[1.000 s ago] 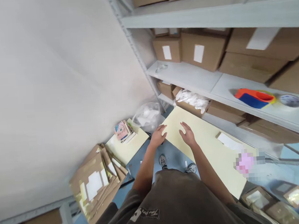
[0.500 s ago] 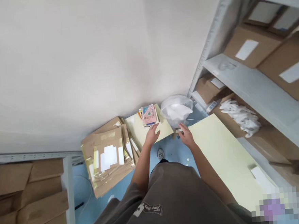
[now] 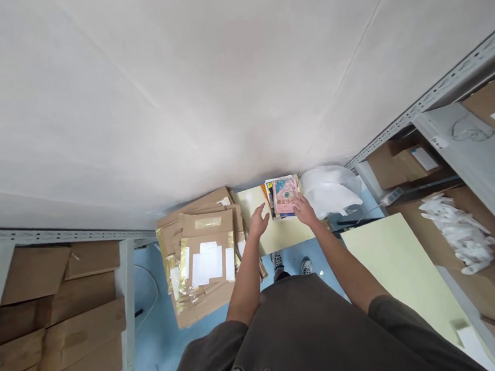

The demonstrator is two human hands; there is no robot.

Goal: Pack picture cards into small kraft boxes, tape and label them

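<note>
A stack of books [image 3: 285, 193] with a pink and blue cover on top lies on a pale yellow table [image 3: 276, 237] against the wall. To its left, my left hand [image 3: 259, 221] hovers apart from the stack, fingers spread and nothing in them. At the stack's lower right corner is my right hand [image 3: 303, 208], its fingers outstretched over the edge of the top book. Whether they touch the cover is hard to see.
Flattened cardboard boxes [image 3: 203, 225] are piled left of the table. A bin with a white plastic bag [image 3: 330, 191] stands to the right, near another yellow table [image 3: 388, 260]. Shelves [image 3: 129, 307] with cartons flank both sides; white gloves [image 3: 458, 233] lie on the right one.
My right hand has moved from beside the bin to the right side of the book stack. My left hand has shifted to the stack's left. The view has turned, and both shoes now show.
</note>
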